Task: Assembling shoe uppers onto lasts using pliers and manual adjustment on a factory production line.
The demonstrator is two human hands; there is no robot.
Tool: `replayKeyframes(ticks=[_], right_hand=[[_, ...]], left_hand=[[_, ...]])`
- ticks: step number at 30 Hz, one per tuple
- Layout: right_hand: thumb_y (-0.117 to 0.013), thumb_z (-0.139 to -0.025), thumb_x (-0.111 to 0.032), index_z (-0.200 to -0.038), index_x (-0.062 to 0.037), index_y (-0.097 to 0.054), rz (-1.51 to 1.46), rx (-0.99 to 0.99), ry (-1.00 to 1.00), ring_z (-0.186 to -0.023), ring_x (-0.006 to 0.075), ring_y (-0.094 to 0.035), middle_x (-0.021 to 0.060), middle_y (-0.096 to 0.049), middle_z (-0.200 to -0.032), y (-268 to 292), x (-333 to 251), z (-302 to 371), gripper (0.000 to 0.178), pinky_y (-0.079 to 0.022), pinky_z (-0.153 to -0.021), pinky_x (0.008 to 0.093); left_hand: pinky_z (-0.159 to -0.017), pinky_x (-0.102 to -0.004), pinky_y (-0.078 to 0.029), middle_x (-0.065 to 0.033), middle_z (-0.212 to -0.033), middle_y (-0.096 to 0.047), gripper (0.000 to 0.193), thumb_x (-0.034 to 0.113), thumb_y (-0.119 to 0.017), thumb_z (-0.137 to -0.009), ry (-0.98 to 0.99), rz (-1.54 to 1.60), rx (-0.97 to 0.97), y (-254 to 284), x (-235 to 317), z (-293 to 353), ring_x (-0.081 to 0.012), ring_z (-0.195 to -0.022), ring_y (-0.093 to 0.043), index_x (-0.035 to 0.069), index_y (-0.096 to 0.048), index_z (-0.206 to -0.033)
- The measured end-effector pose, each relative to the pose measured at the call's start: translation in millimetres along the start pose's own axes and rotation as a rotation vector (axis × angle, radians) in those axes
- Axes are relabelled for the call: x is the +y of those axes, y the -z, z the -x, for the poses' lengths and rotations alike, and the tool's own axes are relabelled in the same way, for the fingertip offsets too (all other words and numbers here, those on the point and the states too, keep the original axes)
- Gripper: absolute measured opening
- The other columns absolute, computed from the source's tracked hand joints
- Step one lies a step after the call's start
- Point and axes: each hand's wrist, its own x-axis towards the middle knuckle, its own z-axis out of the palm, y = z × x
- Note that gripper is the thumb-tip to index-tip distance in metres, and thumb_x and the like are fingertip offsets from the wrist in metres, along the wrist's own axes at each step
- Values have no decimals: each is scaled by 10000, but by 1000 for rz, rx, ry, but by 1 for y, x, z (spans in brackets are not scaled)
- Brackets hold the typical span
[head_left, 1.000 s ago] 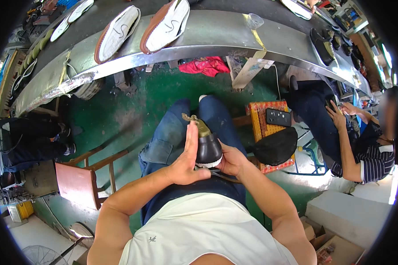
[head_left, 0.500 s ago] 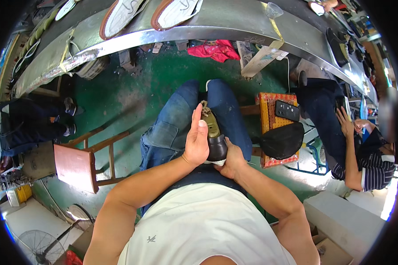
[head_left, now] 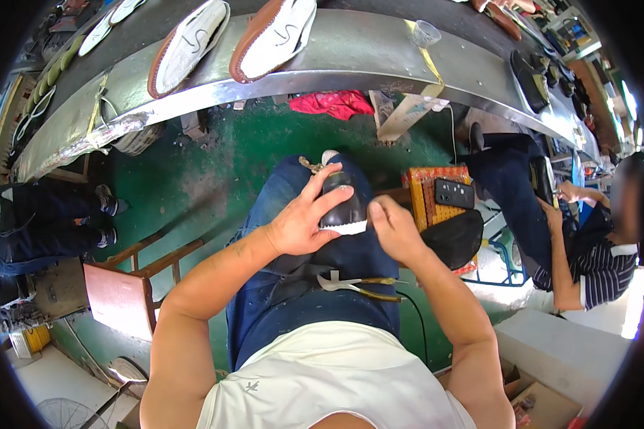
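Between my knees a black shoe upper [head_left: 343,204] with a jagged white edge sits with that edge toward me. My left hand [head_left: 309,220] is closed round it, fingers over its top and thumb at the near edge. A bit of knotted cord [head_left: 309,166] shows beyond the fingers. Just right of the shoe, my right hand [head_left: 399,232] has its fingers curled in; whether anything is inside them is hidden. Lasting pincers [head_left: 358,286] with yellowish handles lie across my lap, near a black cord.
Shoes with white linings [head_left: 189,53] stand on the metal bench [head_left: 358,53] ahead. At right, a stool with an orange beaded top [head_left: 421,207] bears a phone [head_left: 454,193] and a black bag [head_left: 451,239]. A co-worker [head_left: 587,243] sits beyond. A wooden stool [head_left: 118,297] stands left.
My left hand has gone from a flat palm beside the shoe to gripping it. The shoe has turned, hiding its olive part. My right hand has come off it to the right, uncovering the pincers.
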Motion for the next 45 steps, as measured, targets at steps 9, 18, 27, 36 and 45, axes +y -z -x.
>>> replayKeyframes(ticks=[9, 18, 27, 36, 45], right_hand=[[-869, -759, -229, -1594, -59, -221, 90, -306, 426, -1401, 426, -447, 283, -409, -1530, 12, -43, -73, 1070, -407, -1136, 447], [-879, -736, -299, -1546, -11, -315, 240, -180, 614, -1209, 454, -578, 259, -549, -1392, -3, -25, -113, 1028, -509, -974, 481], [-792, -863, -329, -1543, 34, -329, 123, -356, 545, -1220, 433, -598, 279, -529, -1433, 17, -36, -121, 899, -474, -1037, 438], [-713, -938, -255, -1520, 40, -380, -125, -403, 334, -1215, 391, -617, 298, -566, -1377, 8, -41, -108, 733, -487, -1012, 403], [-666, -954, -221, -1482, 52, -385, 308, -197, 618, -1222, 432, -596, 266, -561, -1393, -3, -50, -81, 658, -523, -995, 442]], left_hand=[[-1037, -482, -516, -289, -1582, -275, 751, 156, -834, -795, -22, -236, 225, 18, -11, -7, -513, -1305, -508, 116, -479, -1456], [-1023, -496, -518, -313, -1599, -247, 647, 85, -741, -853, 131, -222, 126, 42, -20, -22, -533, -1310, -500, 106, -492, -1449], [-1042, -477, -505, -312, -1597, -258, 638, 17, -718, -846, 130, -200, 191, 34, -27, -14, -529, -1323, -488, 90, -503, -1443], [-1046, -478, -502, -302, -1615, -230, 657, 102, -756, -875, 158, -154, 155, 34, -19, -7, -506, -1346, -479, 102, -488, -1476], [-1156, -477, -356, -313, -1565, -333, 549, 178, -741, -904, 255, 24, 355, 14, -5, 4, -469, -1464, -350, 51, -561, -1407]])
